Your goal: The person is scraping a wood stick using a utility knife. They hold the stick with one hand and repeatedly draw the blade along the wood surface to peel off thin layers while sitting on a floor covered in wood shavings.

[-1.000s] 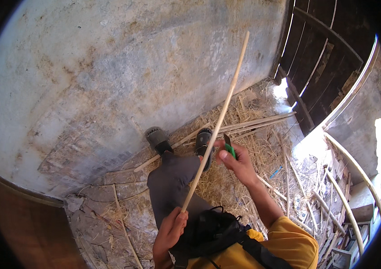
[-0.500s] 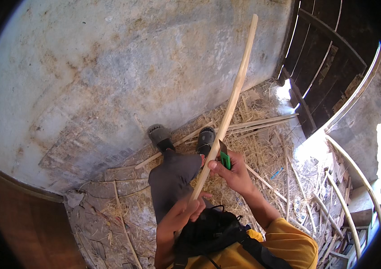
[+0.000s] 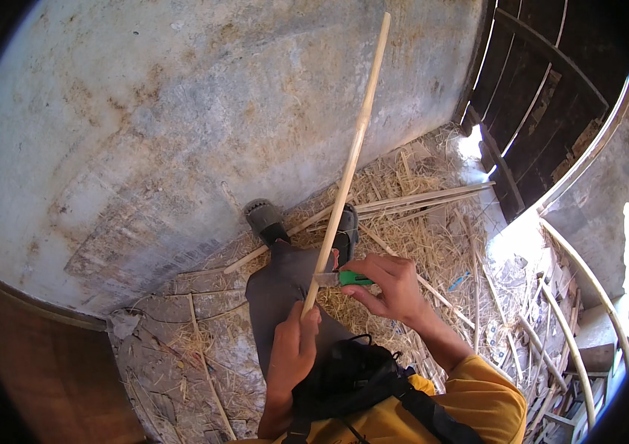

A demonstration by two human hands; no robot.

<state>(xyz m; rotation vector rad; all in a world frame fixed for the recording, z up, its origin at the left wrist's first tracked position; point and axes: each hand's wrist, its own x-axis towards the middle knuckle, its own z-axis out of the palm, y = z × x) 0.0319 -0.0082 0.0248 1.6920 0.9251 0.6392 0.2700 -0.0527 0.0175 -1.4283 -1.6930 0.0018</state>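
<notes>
Seen from the head camera, a person in a mustard-yellow shirt [image 3: 477, 403] is holding a long, pale wooden strip [image 3: 355, 144] above the legs. The left hand [image 3: 292, 351] is gripping the strip close to its near end, fingers closing around it. From there the strip's long axis is running away from the body, leaning slightly to the right, and its far end is pointing up the view, appearing against a stained wall [image 3: 218, 111]. The right hand [image 3: 388, 285] is pinching a green-handled knife [image 3: 356, 278] between thumb and fingers, the handle lying nearly crosswise to the strip. Its blade is pointing left and meeting the strip just beyond the left hand. Below, two dark shoes [image 3: 264, 222] are resting on a floor strewn with straw-coloured shavings [image 3: 433, 244], and several loose strips [image 3: 433, 200] are lying beyond them, pointing toward a dark plank door [image 3: 529, 111].
</notes>
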